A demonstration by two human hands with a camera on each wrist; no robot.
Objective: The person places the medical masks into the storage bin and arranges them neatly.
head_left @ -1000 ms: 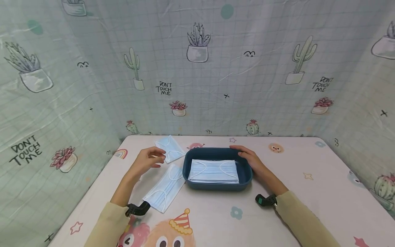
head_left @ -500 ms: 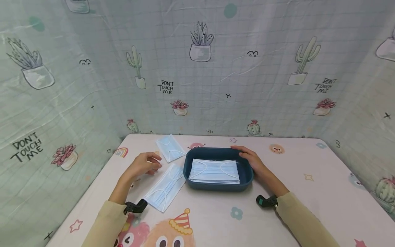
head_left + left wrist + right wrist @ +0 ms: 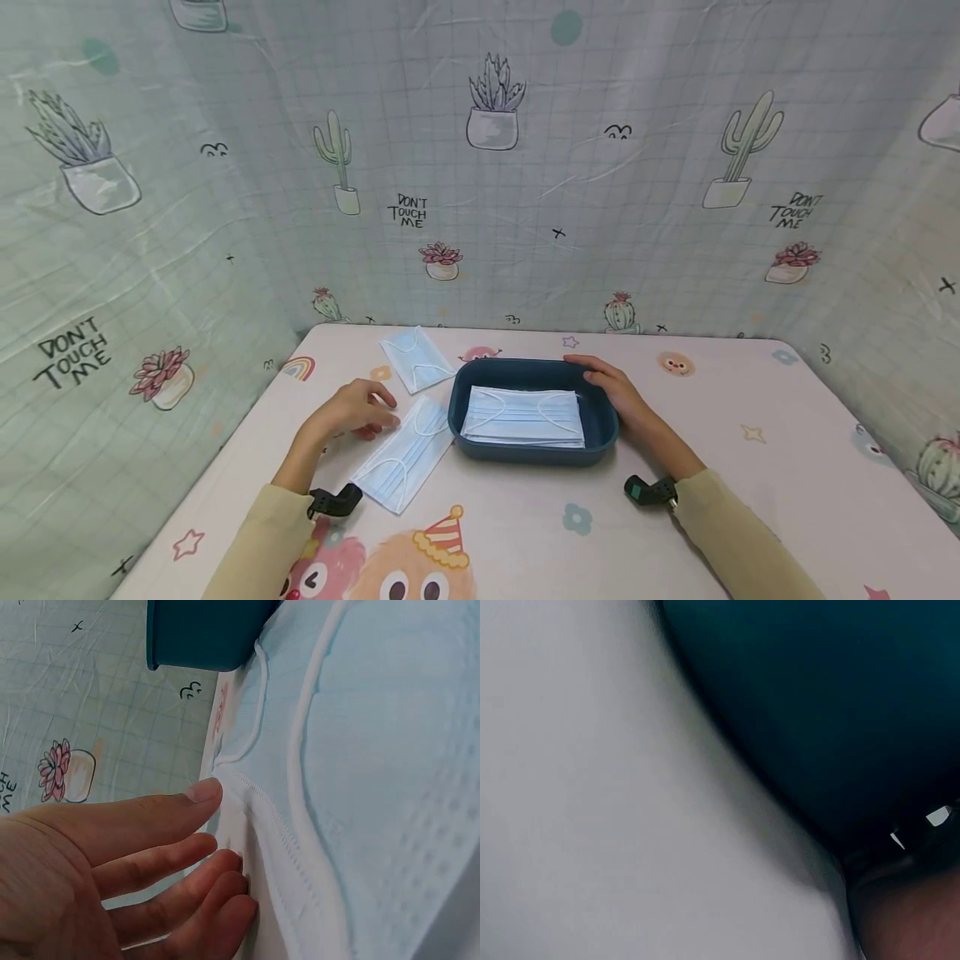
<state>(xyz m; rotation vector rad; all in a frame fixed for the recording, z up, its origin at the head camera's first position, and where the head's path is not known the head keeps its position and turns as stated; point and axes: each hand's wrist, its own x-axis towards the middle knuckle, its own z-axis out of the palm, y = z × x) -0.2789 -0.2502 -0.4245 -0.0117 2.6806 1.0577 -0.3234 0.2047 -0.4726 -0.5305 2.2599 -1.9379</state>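
In the head view my left hand (image 3: 356, 410) hovers at the left edge of a light blue face mask (image 3: 405, 454) on the table, fingers loosely bent with nothing between them. The left wrist view shows its thumb (image 3: 202, 789) right by the edge of that mask (image 3: 390, 750), whose white ear loops face up. My right hand (image 3: 618, 392) holds the back right corner of a dark blue plastic box (image 3: 536, 456), thumb over the rim and fingers along the outside. Inside lies a stack of face masks (image 3: 521, 417). The right wrist view is mostly filled by the box wall (image 3: 817, 697).
Another face mask (image 3: 416, 360) lies farther back, left of the box. The table (image 3: 675, 533) carries a cartoon-printed cover. A patterned curtain (image 3: 555, 183) stands behind it and along both sides. Each wrist wears a small black camera, such as the left one (image 3: 337, 500).
My left hand first drew back from the far mask to the left, then lowered toward the nearer mask's edge. The right hand and the box have stayed in place.
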